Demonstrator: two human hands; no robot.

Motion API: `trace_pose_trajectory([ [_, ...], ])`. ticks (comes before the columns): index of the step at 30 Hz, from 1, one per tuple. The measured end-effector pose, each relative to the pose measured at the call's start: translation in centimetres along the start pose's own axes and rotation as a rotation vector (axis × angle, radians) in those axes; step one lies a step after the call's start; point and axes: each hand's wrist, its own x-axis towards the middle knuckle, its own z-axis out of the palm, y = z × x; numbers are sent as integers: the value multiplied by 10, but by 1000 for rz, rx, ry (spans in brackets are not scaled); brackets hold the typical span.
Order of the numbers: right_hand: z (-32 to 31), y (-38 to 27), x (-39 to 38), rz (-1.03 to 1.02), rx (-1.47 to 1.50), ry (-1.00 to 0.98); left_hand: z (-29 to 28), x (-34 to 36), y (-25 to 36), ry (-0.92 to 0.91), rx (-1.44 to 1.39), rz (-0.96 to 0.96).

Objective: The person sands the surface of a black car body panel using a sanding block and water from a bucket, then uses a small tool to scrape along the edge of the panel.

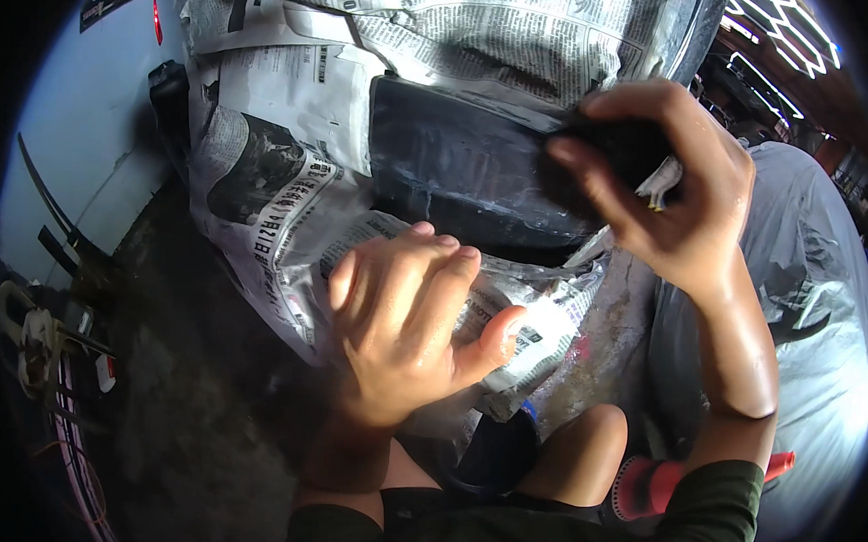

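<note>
A dark, smooth panel (457, 162) with whitish smears and wet-looking streaks faces me, framed by newspaper sheets (480, 43). My right hand (691, 175) is at the panel's right end, its thumb and fingers curled around a black pad (634, 149). The pad is blurred and partly hidden in shadow, so its exact kind is unclear. My left hand (408, 318) is just below the panel, fingers stretched and thumb out to the side, holding nothing. It is over the lower newspaper; whether it touches it, I cannot tell.
A large object under grey plastic sheeting (797, 265) stands on the right. Close to my knee is a red and black cone-like thing (642, 487), with a dark container (499, 450) between my legs. Stands and cables (44, 343) are at the left by a pale wall (86, 115).
</note>
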Motion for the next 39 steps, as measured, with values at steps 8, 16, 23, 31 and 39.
trace_pose_trajectory([
  [8,8,-4,7,29,12,-42,1,-3,0,-9,-15,-22],
  [16,24,-6,29,-6,-22,-39,3,-1,2,7,-38,-19],
  [23,-51,27,-75,458,-32,-2,-8,3,0,-47,19,-29],
  [31,-51,13,-114,319,116,106,0,50,53,-317,212,-247],
  [39,-30,20,-119,513,185,291,33,24,99,-650,-235,156],
])
